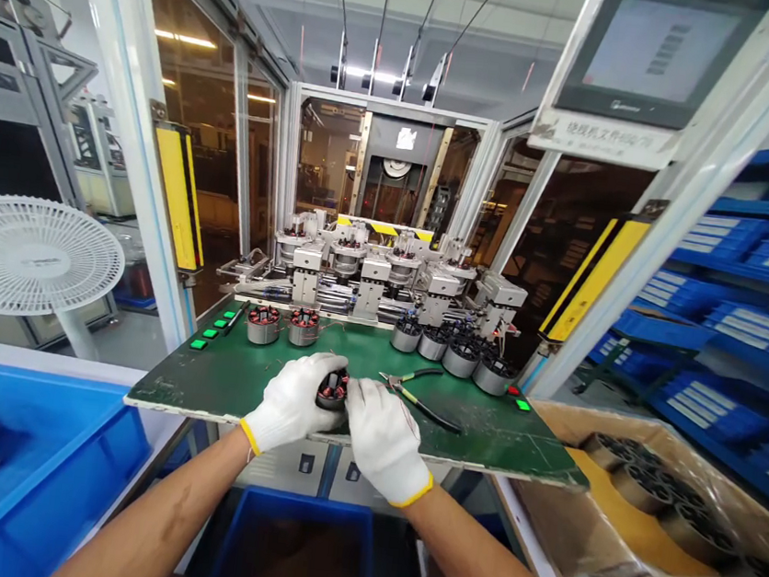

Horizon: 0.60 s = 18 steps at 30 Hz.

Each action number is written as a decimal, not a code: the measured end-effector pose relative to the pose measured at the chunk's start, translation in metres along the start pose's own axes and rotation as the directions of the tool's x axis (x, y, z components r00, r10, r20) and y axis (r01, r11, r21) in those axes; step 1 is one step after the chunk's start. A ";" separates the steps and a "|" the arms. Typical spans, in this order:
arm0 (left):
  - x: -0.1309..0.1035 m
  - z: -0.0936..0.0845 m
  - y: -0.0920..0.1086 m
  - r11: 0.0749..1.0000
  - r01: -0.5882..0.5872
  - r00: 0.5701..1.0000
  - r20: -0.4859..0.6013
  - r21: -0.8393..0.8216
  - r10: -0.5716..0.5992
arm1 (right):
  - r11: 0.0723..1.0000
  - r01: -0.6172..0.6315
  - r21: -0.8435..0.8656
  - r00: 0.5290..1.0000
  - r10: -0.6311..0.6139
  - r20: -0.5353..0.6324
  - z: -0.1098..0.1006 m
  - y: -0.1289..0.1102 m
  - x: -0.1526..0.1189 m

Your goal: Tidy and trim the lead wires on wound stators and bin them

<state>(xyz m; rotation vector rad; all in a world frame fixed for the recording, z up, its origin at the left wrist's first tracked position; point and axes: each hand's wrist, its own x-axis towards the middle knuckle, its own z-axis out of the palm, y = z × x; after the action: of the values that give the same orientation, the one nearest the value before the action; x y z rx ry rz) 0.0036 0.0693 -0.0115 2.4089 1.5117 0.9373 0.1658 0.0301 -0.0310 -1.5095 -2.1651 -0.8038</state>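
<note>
My left hand [299, 395], in a white glove with a yellow cuff, is wrapped round a wound motor stator [332, 388] near the front edge of the green bench. The stator has a dark core and reddish copper windings, and fingers cover part of it. Against its right side, my right hand [379, 422], gloved alike, has its fingers pinched together. A thin reddish copper wire [414, 414] curves over the back of that glove; its end at the fingertips is hidden. Just to the right, wire cutters [422, 398] with black and yellow-green handles lie with their jaws toward the right hand.
Two wound stators [263, 324] stand at the bench's back left, several bare ones [461, 356] at the back right. Behind them is a winding machine [372, 273] between yellow light curtains [179, 196]. A blue bin [58, 474] is left, a carton of cores [610, 500] right.
</note>
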 end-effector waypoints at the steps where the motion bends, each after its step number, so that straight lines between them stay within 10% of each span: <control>1: 0.000 0.000 0.000 1.000 0.001 1.000 -0.001 0.004 -0.001 | 0.997 -0.047 0.053 0.998 0.044 0.054 -0.001 0.000 0.003; 4: 0.000 0.000 0.000 1.000 0.010 1.000 0.006 0.019 -0.010 | 0.871 -0.292 0.396 0.944 0.195 0.266 -0.005 -0.005 0.010; 9: 0.000 -0.001 0.000 0.999 0.029 0.999 0.020 0.039 -0.030 | 0.308 -0.597 0.741 0.793 0.082 0.604 -0.010 -0.005 0.018; 14: 0.000 -0.003 0.000 1.000 0.003 0.999 0.032 0.003 -0.003 | 0.555 -0.458 0.694 0.875 0.144 0.462 -0.027 0.019 0.020; 18: 0.001 0.000 -0.003 0.999 -0.020 1.000 0.020 -0.031 0.021 | 0.933 0.061 0.355 0.947 -0.166 0.274 -0.046 0.024 0.021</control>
<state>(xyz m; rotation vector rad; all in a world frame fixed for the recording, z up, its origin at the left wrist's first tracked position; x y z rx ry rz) 0.0022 0.0718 -0.0122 2.4095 1.4576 0.9308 0.1799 0.0221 0.0220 -1.4038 -2.4733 -0.2118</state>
